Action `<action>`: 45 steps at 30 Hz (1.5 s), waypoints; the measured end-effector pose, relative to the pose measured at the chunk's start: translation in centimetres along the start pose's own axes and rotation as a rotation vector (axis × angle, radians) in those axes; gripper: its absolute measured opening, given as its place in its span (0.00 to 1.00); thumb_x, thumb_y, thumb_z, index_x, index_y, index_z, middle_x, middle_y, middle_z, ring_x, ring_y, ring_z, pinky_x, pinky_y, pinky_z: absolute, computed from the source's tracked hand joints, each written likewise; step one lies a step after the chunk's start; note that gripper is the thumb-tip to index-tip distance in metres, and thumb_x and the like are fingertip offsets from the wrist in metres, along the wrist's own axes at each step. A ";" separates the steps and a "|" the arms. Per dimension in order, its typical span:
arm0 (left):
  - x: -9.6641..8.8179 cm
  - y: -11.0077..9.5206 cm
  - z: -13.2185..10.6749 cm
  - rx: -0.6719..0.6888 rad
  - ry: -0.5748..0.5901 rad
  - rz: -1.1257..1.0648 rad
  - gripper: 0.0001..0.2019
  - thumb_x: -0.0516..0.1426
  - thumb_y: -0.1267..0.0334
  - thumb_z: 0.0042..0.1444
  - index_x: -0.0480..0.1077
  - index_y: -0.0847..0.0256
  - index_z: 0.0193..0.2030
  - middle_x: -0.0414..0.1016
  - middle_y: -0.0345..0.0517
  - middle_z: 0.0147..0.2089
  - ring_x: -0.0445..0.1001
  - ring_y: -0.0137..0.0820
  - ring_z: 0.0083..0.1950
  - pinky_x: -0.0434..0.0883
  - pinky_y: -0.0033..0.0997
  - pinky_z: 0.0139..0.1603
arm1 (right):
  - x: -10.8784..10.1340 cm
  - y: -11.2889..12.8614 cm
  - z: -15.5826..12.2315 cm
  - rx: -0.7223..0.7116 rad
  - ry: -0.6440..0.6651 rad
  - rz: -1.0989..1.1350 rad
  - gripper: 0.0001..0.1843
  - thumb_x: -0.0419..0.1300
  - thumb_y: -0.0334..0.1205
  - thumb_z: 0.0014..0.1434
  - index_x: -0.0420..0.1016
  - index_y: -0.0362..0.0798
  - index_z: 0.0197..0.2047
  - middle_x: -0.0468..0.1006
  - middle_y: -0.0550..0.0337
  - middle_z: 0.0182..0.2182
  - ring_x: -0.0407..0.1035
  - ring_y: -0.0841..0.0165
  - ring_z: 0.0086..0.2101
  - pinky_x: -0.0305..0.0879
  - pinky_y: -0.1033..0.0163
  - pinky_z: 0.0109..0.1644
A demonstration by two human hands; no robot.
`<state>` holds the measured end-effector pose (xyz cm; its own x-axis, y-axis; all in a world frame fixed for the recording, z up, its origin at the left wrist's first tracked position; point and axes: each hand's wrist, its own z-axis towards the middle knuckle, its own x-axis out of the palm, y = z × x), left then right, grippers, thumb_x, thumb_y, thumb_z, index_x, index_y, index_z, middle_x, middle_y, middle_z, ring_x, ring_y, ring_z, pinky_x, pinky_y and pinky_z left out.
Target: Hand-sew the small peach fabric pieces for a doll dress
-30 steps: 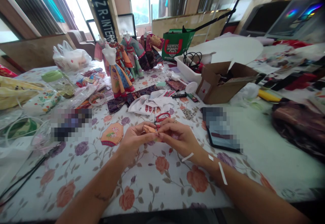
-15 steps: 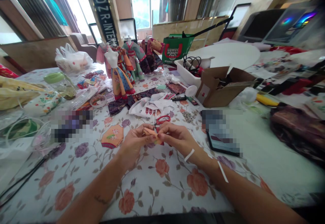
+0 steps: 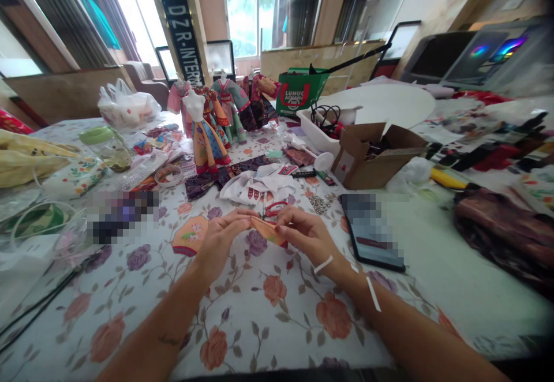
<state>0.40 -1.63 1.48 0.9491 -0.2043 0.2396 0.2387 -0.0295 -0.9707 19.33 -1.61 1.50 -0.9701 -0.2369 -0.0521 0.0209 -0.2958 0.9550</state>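
Between both hands is a small orange fabric piece (image 3: 269, 231) with a dark red edge, folded along its upper side. My left hand (image 3: 223, 235) pinches its left end between thumb and fingers. My right hand (image 3: 305, 232) grips the right end, thumb on the near face. White strips of tape stick to my right wrist and forearm. Just beyond the fingers lie red-handled scissors (image 3: 276, 208), partly hidden by the hands. A second orange piece (image 3: 190, 236) with embroidered flowers and a red border lies flat beside my left hand.
Behind the hands lie white printed cloth (image 3: 255, 187) and dark patterned fabric (image 3: 201, 184). Small dressed mannequins (image 3: 197, 113) stand farther back. A phone (image 3: 370, 232) and an open cardboard box (image 3: 374, 154) are to the right. A lidded jar (image 3: 106, 148) stands at left.
The orange piece has been turned and now shows more of its face between the hands. My left fingers have straightened along its top edge, and the view has tilted slightly upward.
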 end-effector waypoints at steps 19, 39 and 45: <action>0.4 0.2 -0.3 0.231 0.175 0.599 0.10 0.57 0.68 0.55 0.80 0.54 0.36 0.72 0.48 0.48 0.71 0.38 0.50 0.65 0.39 0.53 | 0.7 -1.0 -0.7 0.030 0.035 0.006 0.09 0.62 0.43 0.56 0.76 0.46 0.30 0.73 0.61 0.23 0.63 0.72 0.23 0.58 0.66 0.27; 0.4 0.1 -0.2 0.284 0.181 0.655 0.11 0.57 0.70 0.54 0.81 0.53 0.35 0.71 0.47 0.56 0.67 0.40 0.58 0.62 0.40 0.59 | 1.7 -2.3 -0.9 0.286 0.037 0.385 0.11 0.66 0.43 0.52 0.73 0.45 0.27 0.69 0.65 0.20 0.58 0.76 0.20 0.53 0.69 0.24; 0.1 0.3 0.0 0.263 0.105 0.538 0.09 0.57 0.65 0.56 0.80 0.55 0.37 0.72 0.49 0.54 0.66 0.39 0.59 0.62 0.38 0.59 | 1.4 -1.5 -0.5 0.276 -0.024 0.288 0.14 0.62 0.49 0.56 0.77 0.46 0.37 0.75 0.61 0.28 0.67 0.72 0.28 0.62 0.66 0.33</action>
<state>0.54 -1.70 1.20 0.9287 -0.2190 -0.2991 -0.2130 0.3451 -0.9141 18.02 -1.96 -0.20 -0.9396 -0.2510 0.2329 0.2302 0.0403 0.9723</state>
